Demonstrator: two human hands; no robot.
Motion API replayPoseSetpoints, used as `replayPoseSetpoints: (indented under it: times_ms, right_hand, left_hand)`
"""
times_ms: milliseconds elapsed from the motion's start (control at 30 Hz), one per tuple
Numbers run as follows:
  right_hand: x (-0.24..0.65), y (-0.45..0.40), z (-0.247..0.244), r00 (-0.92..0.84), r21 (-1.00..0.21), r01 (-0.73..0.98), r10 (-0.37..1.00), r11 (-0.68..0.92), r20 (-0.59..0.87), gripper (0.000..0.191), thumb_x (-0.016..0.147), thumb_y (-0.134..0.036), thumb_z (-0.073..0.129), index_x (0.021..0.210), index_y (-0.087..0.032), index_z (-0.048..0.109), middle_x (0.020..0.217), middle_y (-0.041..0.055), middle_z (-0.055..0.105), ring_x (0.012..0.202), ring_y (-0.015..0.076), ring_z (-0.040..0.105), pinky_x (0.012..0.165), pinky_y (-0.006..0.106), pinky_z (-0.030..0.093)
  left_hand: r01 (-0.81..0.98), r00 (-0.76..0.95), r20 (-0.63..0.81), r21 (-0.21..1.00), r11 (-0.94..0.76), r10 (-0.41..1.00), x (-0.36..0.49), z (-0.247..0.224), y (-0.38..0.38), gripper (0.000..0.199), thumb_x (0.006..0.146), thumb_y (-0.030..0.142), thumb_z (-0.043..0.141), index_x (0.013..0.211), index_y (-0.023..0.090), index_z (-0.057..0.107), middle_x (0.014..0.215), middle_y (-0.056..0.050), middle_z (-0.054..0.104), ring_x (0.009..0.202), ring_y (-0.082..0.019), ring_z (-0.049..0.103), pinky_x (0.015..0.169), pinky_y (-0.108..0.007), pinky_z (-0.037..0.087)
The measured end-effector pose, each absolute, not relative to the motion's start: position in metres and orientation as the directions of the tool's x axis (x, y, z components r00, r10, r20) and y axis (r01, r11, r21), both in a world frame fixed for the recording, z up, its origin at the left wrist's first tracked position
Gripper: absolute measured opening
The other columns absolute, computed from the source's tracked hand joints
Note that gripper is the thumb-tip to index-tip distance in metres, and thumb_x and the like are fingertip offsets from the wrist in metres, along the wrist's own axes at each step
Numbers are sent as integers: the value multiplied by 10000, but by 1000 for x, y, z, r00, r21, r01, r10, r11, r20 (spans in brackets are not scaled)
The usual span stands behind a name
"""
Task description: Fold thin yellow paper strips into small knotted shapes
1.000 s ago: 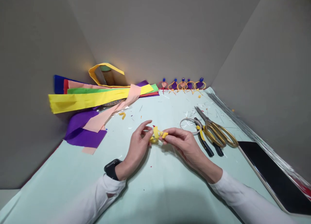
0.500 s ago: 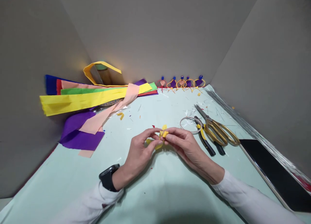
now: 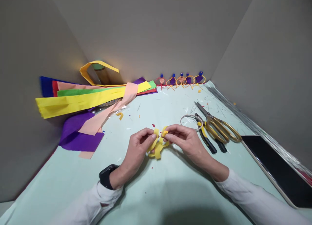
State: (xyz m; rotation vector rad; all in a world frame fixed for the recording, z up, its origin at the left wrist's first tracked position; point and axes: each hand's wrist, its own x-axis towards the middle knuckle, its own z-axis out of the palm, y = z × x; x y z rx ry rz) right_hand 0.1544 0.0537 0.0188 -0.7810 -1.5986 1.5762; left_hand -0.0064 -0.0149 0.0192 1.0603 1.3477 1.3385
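Observation:
My left hand (image 3: pixel 141 143) pinches a yellow paper strip (image 3: pixel 158 151) between thumb and fingers; the strip hangs in loose curls below both hands. Across from it, my right hand (image 3: pixel 186 138) is closed on a small rolled end of yellow paper (image 3: pixel 164 133). The two pinches are a short way apart, over the middle of the pale green table. Whether the roll and the hanging strip are one piece, I cannot tell. A small red scrap (image 3: pixel 153 125) lies just beyond my fingers.
Gold-handled scissors (image 3: pixel 216 125), black-and-yellow pliers (image 3: pixel 206 138) and a wire coil (image 3: pixel 191 122) lie to the right, beside a dark tablet (image 3: pixel 275 169) and thin wires (image 3: pixel 226 103). Coloured paper strips (image 3: pixel 80 103) spread at left. Several small figures (image 3: pixel 181 79) line the back wall.
My hands have drawn slightly apart, and the yellow strip has come loose into hanging curls between them. The view has shifted a little.

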Motion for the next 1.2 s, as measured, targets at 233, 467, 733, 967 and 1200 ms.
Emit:
replayPoseSetpoints:
  times_ms: [233, 467, 733, 967, 1200]
  right_hand:
    - [156, 49, 18, -584, -874, 130, 748, 469, 315, 80, 849, -211, 624, 882, -189, 693, 831, 25, 723, 737, 154, 649, 708, 273, 505]
    - [158, 48, 15, -619, -740, 202, 669, 642, 412, 129, 903, -182, 575, 957, -189, 692, 895, 48, 736, 791, 170, 674, 739, 289, 506]
    - [157, 47, 12, -626, -694, 213, 642, 687, 443, 155, 924, -144, 537, 964, -183, 682, 903, 54, 731, 824, 175, 676, 757, 291, 505]
    - [159, 45, 9, -627, -669, 206, 621, 714, 470, 145, 943, -168, 522, 977, -195, 660, 896, 53, 714, 809, 173, 662, 741, 288, 500]
    - [160, 47, 8, -627, -690, 195, 630, 697, 458, 119, 930, -170, 541, 974, -205, 645, 887, 37, 714, 798, 166, 661, 740, 280, 499]
  left_hand:
    - [324, -196, 79, 946, -12, 977, -5, 19, -16, 170, 858, 312, 584, 805, 164, 649, 678, 6, 584, 549, -103, 477, 516, -219, 372]
    - [603, -125, 268, 785, -141, 955, -4, 15, -18, 155, 886, 215, 521, 825, 181, 659, 739, -17, 629, 633, -136, 536, 605, -249, 408]
    - [684, -65, 351, 697, -214, 934, -4, 11, -19, 176, 898, 160, 487, 828, 181, 647, 747, -23, 629, 668, -145, 565, 629, -260, 417]
    - [687, -35, 339, 692, -224, 940, -4, 11, -20, 174, 895, 144, 482, 849, 180, 646, 760, -28, 638, 672, -147, 571, 632, -263, 418]
    - [689, 5, 345, 679, -253, 938, -6, 12, -20, 171, 891, 142, 478, 879, 166, 647, 765, -39, 636, 669, -151, 570, 632, -266, 420]
